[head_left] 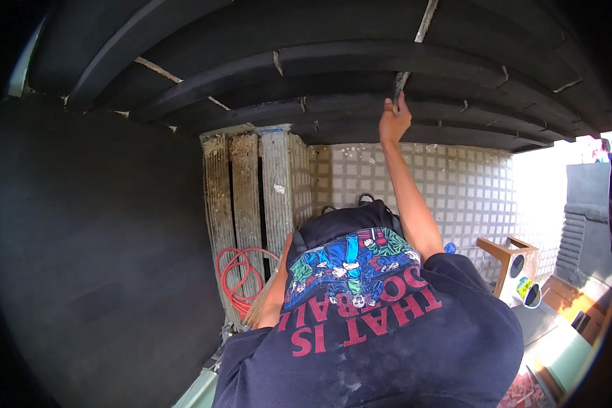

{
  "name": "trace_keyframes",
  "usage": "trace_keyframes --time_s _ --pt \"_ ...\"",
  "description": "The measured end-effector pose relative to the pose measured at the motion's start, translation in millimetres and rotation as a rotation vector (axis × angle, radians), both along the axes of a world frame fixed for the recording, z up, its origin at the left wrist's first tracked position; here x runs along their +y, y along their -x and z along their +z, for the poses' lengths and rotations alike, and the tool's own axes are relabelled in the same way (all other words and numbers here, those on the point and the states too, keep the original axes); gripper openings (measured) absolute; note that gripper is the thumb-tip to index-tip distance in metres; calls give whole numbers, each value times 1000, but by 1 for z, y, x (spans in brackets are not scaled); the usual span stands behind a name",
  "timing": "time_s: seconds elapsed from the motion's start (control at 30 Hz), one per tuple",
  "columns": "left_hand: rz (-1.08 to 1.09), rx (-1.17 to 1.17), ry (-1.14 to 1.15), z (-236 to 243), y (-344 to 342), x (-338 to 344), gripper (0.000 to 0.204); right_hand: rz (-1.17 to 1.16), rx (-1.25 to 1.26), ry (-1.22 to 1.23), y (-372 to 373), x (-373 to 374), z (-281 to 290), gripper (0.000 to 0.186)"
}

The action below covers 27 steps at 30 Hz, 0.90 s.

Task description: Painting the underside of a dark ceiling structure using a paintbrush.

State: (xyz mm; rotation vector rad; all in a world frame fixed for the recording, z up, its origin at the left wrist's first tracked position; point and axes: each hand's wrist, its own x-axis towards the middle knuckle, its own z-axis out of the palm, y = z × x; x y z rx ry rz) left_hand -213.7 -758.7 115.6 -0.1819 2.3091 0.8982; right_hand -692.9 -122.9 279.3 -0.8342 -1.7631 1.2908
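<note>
My right arm stretches up and away, and my right hand [395, 124] is closed around a slim dark tool [398, 88], too small here to tell its kind. Its far end meets the black ribbed surface [347, 85], or comes very close to it. Pale, uncoated-looking streaks [422, 22] cross the black between and over the ribs. My left forearm [277, 289] hangs by my side, and the hand is hidden behind my dark printed T-shirt [381, 333].
Long grey ribbed slabs [275, 190] stand to the left, with a coiled red hose [239, 272] by them. A large black panel [102, 245] fills the left. Square tiles [455, 183] pave the floor. At right, an open can [528, 292] sits by a wooden stool [500, 255].
</note>
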Motion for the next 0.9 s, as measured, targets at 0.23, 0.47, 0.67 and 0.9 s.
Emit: trace_keyframes --time_s 0.23,0.47,0.67,0.9 --pt "-95 50 24 -77 166 143 34 464 -143 4 -9 -46 -2 48" --pt "63 -105 84 -44 287 271 42 119 -92 342 -26 31 -7 45" --pt "-217 -182 263 -40 298 302 49 197 -39 139 1 -15 -5 43" --pt "-262 -55 340 -71 358 305 79 417 -137 532 -39 -37 -11 49"
